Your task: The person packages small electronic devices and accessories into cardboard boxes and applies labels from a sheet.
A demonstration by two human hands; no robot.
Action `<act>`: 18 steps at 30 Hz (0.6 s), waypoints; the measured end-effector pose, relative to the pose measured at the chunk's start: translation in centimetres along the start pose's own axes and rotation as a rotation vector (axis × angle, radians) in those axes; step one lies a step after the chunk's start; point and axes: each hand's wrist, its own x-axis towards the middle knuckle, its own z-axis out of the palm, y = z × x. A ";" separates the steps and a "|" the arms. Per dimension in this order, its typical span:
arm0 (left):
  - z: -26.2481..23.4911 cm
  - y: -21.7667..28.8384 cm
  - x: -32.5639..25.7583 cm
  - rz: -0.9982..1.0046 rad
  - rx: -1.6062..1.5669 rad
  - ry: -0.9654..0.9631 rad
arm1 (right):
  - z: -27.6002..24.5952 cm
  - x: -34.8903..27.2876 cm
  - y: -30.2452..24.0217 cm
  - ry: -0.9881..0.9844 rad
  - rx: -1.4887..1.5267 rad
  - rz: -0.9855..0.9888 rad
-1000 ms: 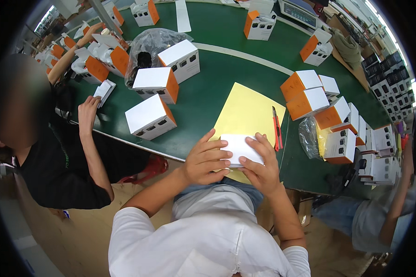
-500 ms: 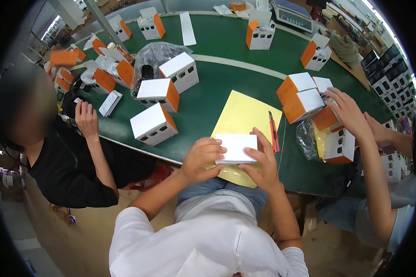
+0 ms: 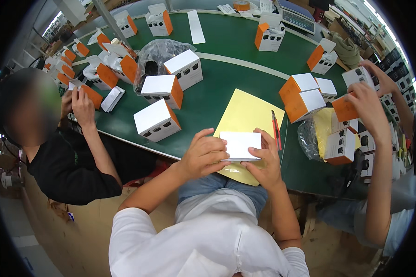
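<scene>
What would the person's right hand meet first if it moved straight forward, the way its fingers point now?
The right hand already touches the white box. Past it, the fingers point up-left over the yellow sheet, so that likely comes first, then the green table. Depth is unclear.

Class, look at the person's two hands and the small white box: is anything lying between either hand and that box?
Nothing visible does. The left hand and the right hand both already grip the white box by its ends, holding it over the near part of the yellow sheet on the green table.
</scene>
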 end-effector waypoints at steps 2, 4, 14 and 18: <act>0.1 0.0 -0.1 0.023 0.036 -0.001 | -0.5 0.4 -0.9 -0.018 -0.036 0.023; 0.6 0.0 -0.6 -0.025 -0.006 -0.002 | -1.0 1.7 -2.3 -0.037 -0.075 0.041; 1.1 -0.2 -1.3 -0.329 -0.458 0.000 | -1.4 8.4 -6.2 -0.460 -0.479 -0.034; 2.1 -0.1 -2.5 -0.554 -0.605 0.082 | 0.1 9.7 -7.1 -0.547 -0.510 -0.016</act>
